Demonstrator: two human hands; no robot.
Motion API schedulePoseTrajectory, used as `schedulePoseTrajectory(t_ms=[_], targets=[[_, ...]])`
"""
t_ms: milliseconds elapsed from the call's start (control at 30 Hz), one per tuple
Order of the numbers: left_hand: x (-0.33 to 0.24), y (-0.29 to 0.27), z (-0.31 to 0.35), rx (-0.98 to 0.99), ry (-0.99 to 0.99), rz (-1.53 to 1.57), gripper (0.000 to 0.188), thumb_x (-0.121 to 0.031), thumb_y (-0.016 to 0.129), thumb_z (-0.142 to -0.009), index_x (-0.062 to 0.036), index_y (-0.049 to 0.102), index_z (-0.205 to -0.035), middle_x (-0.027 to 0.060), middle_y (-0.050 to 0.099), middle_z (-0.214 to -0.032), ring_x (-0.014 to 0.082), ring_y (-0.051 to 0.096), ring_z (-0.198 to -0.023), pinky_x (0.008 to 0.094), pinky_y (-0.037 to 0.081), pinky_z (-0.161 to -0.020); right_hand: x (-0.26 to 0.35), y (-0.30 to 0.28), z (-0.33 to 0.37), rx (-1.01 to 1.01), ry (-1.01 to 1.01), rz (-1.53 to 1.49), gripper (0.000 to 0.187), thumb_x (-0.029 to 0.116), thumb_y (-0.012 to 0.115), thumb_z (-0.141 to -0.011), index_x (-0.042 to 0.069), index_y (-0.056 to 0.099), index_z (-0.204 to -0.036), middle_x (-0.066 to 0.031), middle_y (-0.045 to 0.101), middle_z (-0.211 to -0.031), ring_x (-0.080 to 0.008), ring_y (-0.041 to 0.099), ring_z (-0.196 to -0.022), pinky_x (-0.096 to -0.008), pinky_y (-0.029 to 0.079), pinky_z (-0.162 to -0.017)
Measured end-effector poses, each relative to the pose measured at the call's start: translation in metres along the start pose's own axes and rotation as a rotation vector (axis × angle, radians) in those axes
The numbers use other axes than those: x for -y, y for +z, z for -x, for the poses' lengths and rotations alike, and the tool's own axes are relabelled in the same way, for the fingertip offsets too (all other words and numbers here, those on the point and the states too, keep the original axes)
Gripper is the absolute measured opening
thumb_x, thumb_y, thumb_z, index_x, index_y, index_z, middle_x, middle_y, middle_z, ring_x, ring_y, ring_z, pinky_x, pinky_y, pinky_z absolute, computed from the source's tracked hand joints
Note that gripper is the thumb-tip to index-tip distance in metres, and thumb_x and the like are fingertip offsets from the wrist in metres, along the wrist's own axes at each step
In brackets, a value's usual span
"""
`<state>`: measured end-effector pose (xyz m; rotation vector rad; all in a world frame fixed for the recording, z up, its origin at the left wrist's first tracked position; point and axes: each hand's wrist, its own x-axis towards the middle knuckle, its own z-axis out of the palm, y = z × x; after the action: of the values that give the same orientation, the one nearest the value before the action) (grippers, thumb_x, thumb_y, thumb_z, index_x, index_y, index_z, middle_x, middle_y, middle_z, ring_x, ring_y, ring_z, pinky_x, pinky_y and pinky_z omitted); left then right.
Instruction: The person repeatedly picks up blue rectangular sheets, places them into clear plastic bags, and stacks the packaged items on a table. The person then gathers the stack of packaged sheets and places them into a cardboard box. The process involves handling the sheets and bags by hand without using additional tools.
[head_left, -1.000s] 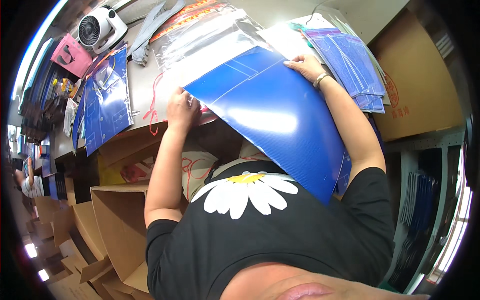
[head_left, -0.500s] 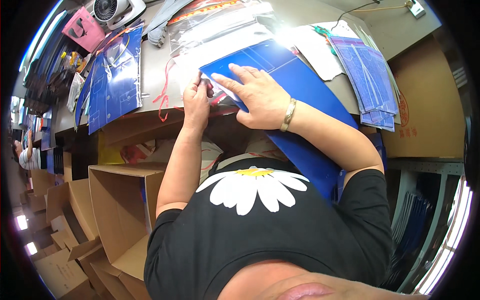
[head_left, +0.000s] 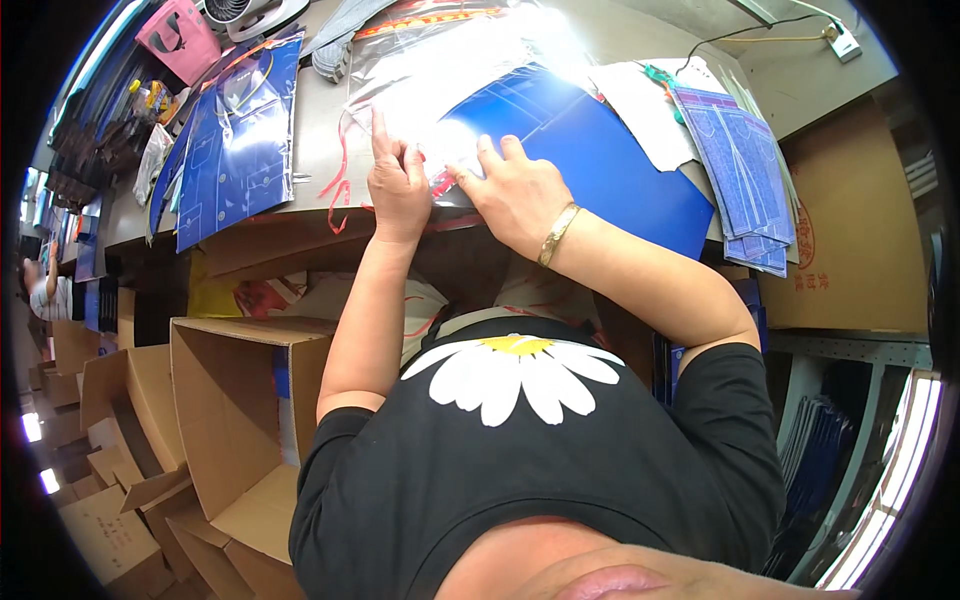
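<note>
Starting at your far left, an open cardboard box (head_left: 235,420) stands on the floor below the counter (head_left: 320,150), and what lies in it cannot be made out; more flattened cartons (head_left: 90,480) are stacked beside it. On the counter's left end a pink bag (head_left: 180,35) sits by a small fan (head_left: 245,12), with one blue printed packet (head_left: 235,150) lying flat just beside them.

Your left hand (head_left: 397,185) rests at the counter's near edge, forefinger pointing up and the other fingers curled down onto the clear plastic sleeve (head_left: 450,75), pinching its lower edge. Touching it on the right, your right hand (head_left: 515,190), with a gold bangle at the wrist, lies palm down with its fingers spread and pressed onto the one large blue sheet (head_left: 610,165), which lies flat at the counter's middle, its upper left part under the glossy sleeve. Red string (head_left: 340,170) trails off the counter edge by your left hand.

Further right lies a fanned stack of bluish-purple packets (head_left: 745,170); their count is not clear. A big brown carton (head_left: 860,230) stands at the far right.

Compared with half a second ago, your right hand has slid rightward off your left hand, and the two now sit side by side.
</note>
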<state>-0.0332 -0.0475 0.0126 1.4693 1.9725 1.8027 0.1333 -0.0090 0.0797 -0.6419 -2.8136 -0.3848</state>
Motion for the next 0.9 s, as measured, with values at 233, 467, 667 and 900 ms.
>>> schedulePoseTrajectory(t_ms=[233,467,667,900], targets=[[-0.025,0.032,0.026,-0.078,-0.306,0.861,0.062,-0.007,0.049,-0.096,-0.0031,0.016,-0.149,0.0086,0.061,-0.085,0.0192,0.061,-0.073,0.0311,0.052,-0.068,0.003,0.013,-0.02,-0.153,0.102,-0.149,0.035,0.012,0.061,-0.074,0.003,0.061,-0.108,-0.0122,0.06,-0.109,-0.0266,0.059,-0.09,-0.0307,0.055,-0.064],[0.051,0.04,-0.033,0.05,-0.798,1.072,0.023,-0.011,0.05,-0.095,0.0026,0.055,-0.113,0.0125,0.063,-0.1,0.0232,0.063,-0.091,0.0385,0.053,-0.08,-0.009,0.016,-0.018,-0.124,0.026,-0.44,0.042,0.026,0.068,-0.076,-0.001,0.058,-0.107,-0.0192,0.06,-0.109,-0.0338,0.059,-0.101,-0.0376,0.048,-0.091],[0.072,-0.012,-0.11,0.375,-0.797,1.139,0.038,-0.018,0.046,-0.097,0.0039,0.048,-0.128,0.0173,0.061,-0.119,0.029,0.061,-0.108,0.0438,0.049,-0.095,-0.194,-0.01,-0.032,-0.281,0.669,-0.344,0.071,0.052,0.057,-0.089,-0.008,0.049,-0.127,-0.0252,0.056,-0.123,-0.0333,0.054,-0.119,-0.0414,0.044,-0.098],[0.056,-0.002,-0.089,0.503,-0.884,0.993,0.038,-0.017,0.053,-0.094,0.0034,0.05,-0.126,0.0161,0.062,-0.117,0.0264,0.062,-0.103,0.0397,0.052,-0.09,-0.22,0.058,-0.015,-0.179,0.926,-1.888,0.027,0.031,0.061,-0.093,0.003,0.064,-0.092,-0.0058,0.068,-0.085,-0.0148,0.065,-0.073,-0.0288,0.052,-0.062]])
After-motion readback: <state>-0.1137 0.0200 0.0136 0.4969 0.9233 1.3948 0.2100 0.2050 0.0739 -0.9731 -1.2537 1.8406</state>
